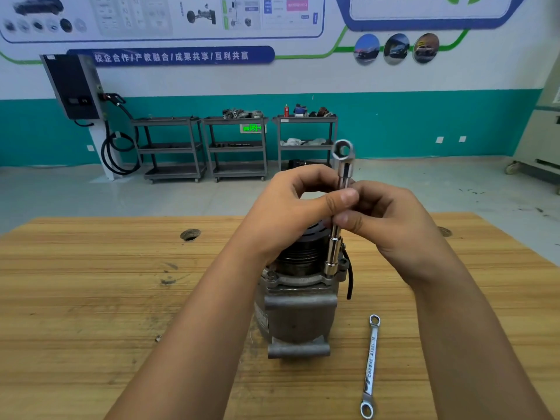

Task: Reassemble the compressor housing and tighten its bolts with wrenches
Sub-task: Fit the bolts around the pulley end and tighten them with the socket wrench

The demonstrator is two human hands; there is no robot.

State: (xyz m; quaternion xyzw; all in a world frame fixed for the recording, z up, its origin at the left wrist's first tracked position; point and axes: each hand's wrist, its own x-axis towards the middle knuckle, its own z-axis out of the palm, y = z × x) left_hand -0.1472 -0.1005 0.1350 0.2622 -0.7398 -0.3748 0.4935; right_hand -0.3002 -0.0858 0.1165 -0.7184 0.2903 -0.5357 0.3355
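Wooden bench (pixel 91 298): ring spanner (pixel 371 365) beside compressor (pixel 297 316)

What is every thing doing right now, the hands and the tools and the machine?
Compressor: standing upright on the table.
Socket wrench: upright, lower end seated on the compressor's flange.
Left hand: pinches the socket wrench.
Right hand: pinches the socket wrench.
Ring spanner: lying flat on the table, untouched.
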